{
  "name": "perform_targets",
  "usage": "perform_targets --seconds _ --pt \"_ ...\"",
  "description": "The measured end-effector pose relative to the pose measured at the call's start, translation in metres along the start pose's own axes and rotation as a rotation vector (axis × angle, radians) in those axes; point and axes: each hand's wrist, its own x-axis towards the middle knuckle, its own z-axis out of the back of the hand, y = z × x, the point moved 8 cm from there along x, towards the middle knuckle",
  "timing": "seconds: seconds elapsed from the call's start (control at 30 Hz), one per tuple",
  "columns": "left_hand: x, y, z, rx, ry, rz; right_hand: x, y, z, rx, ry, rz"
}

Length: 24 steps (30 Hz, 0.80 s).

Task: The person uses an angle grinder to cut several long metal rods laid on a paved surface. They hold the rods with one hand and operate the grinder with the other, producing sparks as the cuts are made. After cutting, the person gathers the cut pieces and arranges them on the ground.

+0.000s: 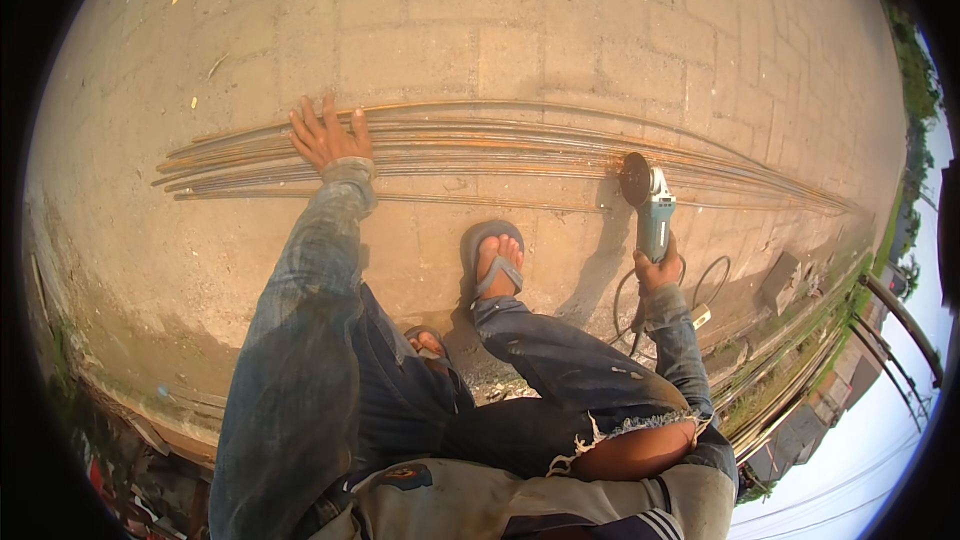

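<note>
A bundle of thin rusty steel rods (480,146) lies across the paving in front of me. Near its left end my left hand (332,138) rests on top of the rods, fingers spread. My right hand (657,270) is wrapped round the body of a teal angle grinder (655,220). The grinder's dark round disc (634,180) meets the rods right of the middle, and small orange sparks show there. One rod (480,203) lies apart on the near side. How firmly the left palm presses is hidden.
My sandalled foot (497,265) stands close to the near rods. A black cable (625,300) loops beside the grinder, by a pale plug or socket (700,316). A flat grey block (779,283) lies at the right, near long poles (790,390) along the paving's edge.
</note>
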Motion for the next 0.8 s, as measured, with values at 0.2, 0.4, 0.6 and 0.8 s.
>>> perform_targets --seconds 0.2,0.4,0.6,0.8 --pt "0.0 -0.003 0.001 -0.012 0.011 0.001 -0.002 0.004 0.003 -0.088 -0.03 0.023" --pt "0.006 -0.003 -0.002 -0.011 -0.003 0.001 0.008 -0.003 -0.004 -0.015 -0.001 0.013" --pt "0.006 -0.002 -0.002 0.002 -0.006 -0.002 0.015 0.002 -0.001 0.094 -0.038 0.083" --pt "0.008 -0.005 0.001 0.025 -0.003 0.007 0.017 -0.008 -0.002 0.114 -0.009 0.047"
